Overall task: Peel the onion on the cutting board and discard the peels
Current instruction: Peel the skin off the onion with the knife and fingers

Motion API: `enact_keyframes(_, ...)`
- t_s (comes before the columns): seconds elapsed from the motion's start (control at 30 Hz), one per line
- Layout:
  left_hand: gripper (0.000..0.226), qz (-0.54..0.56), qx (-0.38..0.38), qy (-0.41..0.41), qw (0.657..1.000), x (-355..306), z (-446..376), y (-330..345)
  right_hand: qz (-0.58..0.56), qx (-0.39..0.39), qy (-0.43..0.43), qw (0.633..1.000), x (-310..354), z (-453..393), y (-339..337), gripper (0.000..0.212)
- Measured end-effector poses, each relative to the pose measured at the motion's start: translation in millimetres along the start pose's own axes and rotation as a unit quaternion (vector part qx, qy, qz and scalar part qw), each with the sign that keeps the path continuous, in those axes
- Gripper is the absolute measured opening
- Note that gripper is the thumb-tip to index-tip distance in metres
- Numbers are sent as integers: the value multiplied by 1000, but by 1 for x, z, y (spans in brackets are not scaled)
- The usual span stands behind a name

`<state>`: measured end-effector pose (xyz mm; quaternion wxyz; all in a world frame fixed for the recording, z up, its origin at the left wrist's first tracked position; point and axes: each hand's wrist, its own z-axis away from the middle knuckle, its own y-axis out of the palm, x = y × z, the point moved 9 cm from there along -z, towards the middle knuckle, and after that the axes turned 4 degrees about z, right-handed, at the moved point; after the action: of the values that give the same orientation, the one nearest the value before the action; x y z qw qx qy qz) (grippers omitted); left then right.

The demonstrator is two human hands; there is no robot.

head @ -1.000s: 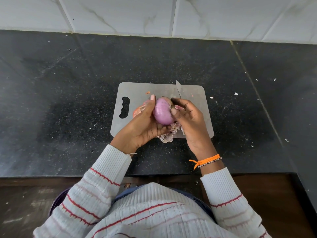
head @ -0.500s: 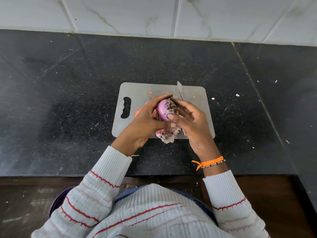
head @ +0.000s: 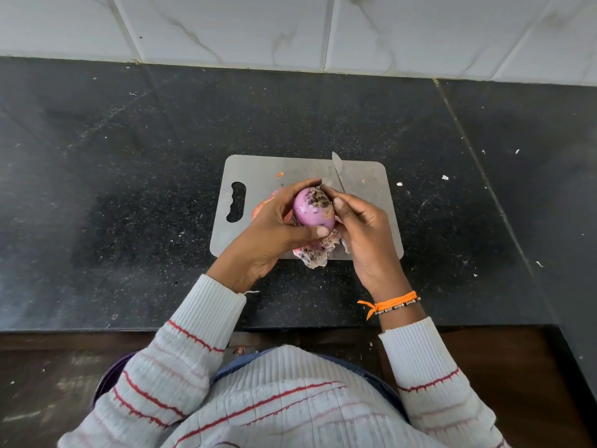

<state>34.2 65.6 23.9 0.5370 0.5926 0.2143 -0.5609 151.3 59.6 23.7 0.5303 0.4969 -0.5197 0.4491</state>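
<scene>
My left hand (head: 274, 227) cradles the onion (head: 312, 206) at frame centre so my right hand (head: 361, 227), gripping the knife (head: 338, 171), can pick its dirty patch.

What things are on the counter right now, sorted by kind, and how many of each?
Onion: 1, held in both hands
Cutting board: 1
Knife: 1, blade showing past the right hand
Peel heaps: 2, one at the board's near edge, one behind the left hand
Total: 5
</scene>
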Motion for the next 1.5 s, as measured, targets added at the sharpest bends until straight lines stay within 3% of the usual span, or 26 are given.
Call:
enact_keyframes(0.17, 72, 14, -49, -9, 999, 0, -1, -7, 120, -72, -66, 988, 21, 7, -11, 14)
enact_keyframes(0.37, 67, 6, -75, -5, 997, -3, 0, -9, 219, -81, -168, 958, 40, 12, -6, 17)
enact_keyframes(0.6, 66, 5, -81, -7, 997, -4, 2, -10, 264, -84, -211, 937, 44, 10, -3, 6)
enact_keyframes(0.83, 65, 11, -87, -21, 996, 0, 1, -11, 216, -97, -147, 961, 32, 7, -10, 10)
enact_keyframes(1.17, 66, -4, -97, -22, 995, 3, -1, -11, 248, -96, -194, 944, 39, 7, -8, 4)
enact_keyframes(1.5, 70, -13, -94, -34, 995, 8, -4, -10, 215, -83, -53, 972, 16, 2, -14, 29)
